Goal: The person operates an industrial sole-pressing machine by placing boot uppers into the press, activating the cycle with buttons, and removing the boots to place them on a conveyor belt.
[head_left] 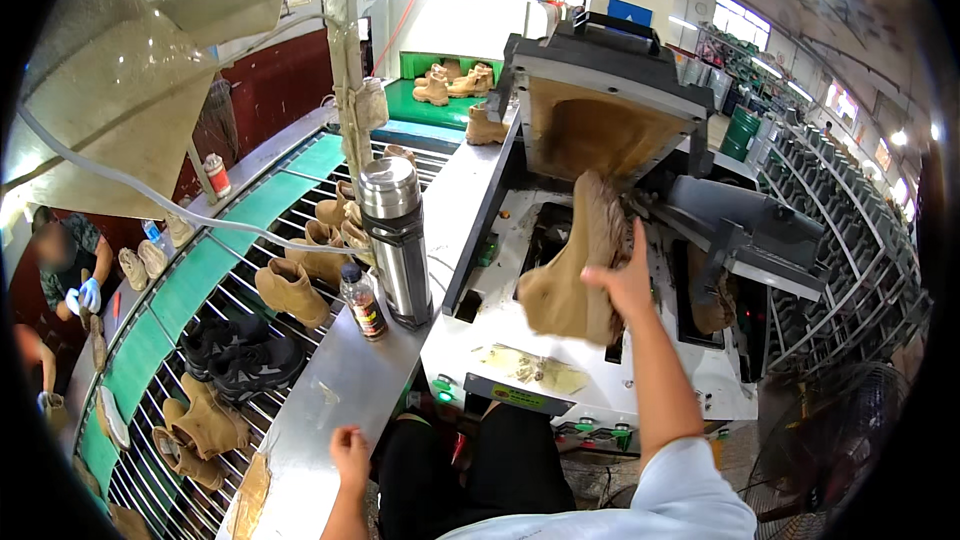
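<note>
My right hand (624, 280) grips a tan suede boot (572, 270) by its sole side and holds it tilted over the dark opening of a white pressing machine (520, 340). The machine's grey lid (605, 90) stands raised above it, its tan pad showing underneath. My left hand (350, 455) rests low on the steel counter (340, 390), fingers curled, with nothing in it. A second tan boot (712, 305) sits in the machine's right-hand slot.
A steel vacuum flask (395, 240) and a small dark bottle (364, 303) stand on the counter. Left of it a roller conveyor (215, 340) carries tan boots and black shoes. A person with blue gloves (70, 275) works at far left. Shelving racks (840, 230) line the right.
</note>
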A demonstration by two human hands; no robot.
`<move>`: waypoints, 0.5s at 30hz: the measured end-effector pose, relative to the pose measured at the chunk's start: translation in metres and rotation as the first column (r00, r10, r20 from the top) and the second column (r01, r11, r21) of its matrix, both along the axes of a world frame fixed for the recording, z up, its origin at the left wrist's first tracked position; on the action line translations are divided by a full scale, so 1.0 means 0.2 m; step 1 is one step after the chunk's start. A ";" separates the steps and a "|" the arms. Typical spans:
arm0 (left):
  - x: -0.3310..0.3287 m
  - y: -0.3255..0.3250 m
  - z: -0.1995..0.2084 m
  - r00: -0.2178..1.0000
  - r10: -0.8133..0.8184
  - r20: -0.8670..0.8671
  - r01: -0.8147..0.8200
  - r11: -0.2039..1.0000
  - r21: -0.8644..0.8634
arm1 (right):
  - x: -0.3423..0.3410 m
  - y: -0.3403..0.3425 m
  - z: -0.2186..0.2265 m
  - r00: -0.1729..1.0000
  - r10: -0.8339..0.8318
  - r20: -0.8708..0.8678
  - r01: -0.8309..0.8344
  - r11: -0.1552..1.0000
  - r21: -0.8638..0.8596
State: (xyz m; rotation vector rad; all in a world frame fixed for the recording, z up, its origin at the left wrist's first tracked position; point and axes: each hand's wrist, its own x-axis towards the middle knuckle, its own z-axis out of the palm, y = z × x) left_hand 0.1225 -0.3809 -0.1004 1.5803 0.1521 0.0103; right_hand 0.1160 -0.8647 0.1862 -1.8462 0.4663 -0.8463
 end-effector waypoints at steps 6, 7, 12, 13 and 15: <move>0.01 0.19 -0.13 0.982 0.186 0.001 -0.184 0.969 0.164 | 0.50 -0.43 0.13 0.827 -0.346 -0.443 0.246 0.931 -0.269; 0.01 0.18 -0.10 0.981 0.194 -0.001 -0.191 0.965 0.180 | 0.58 -0.42 0.14 0.763 -0.385 -0.520 0.265 0.919 -0.293; 0.01 0.19 -0.15 0.978 0.191 0.079 -0.205 0.945 0.255 | 0.81 -0.52 -0.08 0.714 -0.341 -0.611 0.200 0.936 -0.289; 0.01 0.19 -0.13 0.977 0.200 0.069 -0.210 0.947 0.241 | 0.83 -0.49 -0.12 0.706 -0.325 -0.630 0.197 0.944 -0.266; 0.00 0.20 -0.13 0.980 0.190 0.054 -0.197 0.962 0.187 | 0.85 -0.46 -0.19 0.677 -0.317 -0.664 0.211 0.948 -0.238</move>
